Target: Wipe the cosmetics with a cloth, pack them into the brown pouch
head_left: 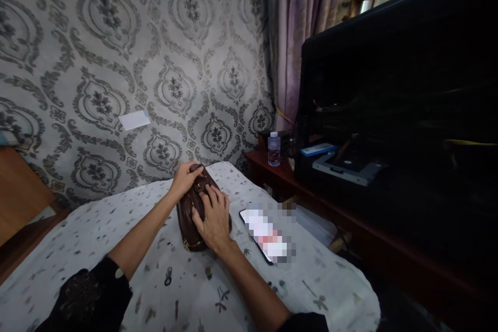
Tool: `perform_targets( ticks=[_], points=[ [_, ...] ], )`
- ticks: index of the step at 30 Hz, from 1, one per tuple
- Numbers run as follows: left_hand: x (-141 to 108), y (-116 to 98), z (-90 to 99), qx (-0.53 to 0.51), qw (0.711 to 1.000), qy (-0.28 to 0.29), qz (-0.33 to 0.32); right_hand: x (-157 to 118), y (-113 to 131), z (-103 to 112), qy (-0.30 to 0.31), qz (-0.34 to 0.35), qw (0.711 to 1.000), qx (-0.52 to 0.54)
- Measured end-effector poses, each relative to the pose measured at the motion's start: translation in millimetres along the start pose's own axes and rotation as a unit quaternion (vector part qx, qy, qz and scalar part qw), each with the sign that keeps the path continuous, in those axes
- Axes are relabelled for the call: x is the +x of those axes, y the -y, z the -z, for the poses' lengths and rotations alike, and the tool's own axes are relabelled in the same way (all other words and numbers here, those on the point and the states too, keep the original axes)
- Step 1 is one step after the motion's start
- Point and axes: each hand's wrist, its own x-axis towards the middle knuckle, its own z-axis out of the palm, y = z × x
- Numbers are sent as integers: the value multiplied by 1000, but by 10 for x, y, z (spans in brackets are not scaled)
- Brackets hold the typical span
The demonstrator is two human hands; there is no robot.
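A dark brown leather handbag (190, 220) with gold-coloured zip and clasp fittings lies on a white patterned sheet. My left hand (184, 178) is closed on its far end, thumb and fingers pinching the brown leather near the top. Across the right side of the bag rests my right hand (215, 218), its thumb and fingers apart and touching the leather close to the round clasp. What is under the right palm is hidden. Just right of that hand lies a phone (266, 233), its lit screen blurred out.
A plastic bottle (274, 149) stands on a dark red shelf (311, 194) at the right. Beside it, a large black casing (408, 62) holds a grey drive-like box (346, 167) and a blue packet (319, 150). Patterned wallpaper backs the bed; a wooden board (23, 194) is at left.
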Motion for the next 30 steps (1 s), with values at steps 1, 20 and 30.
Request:
perform_targets(
  ticks=[1,20,30],
  points=[
    [-14,1,5,-3,1000,7,-3,0,1,0,1,-1,1000,0],
    [-47,430,521,101,995,1,16,-76,-31,-61,-65,18,998,17],
    [-148,368,463,110,994,4,24,-93,-67,-94,-50,29,998,6]
  ],
)
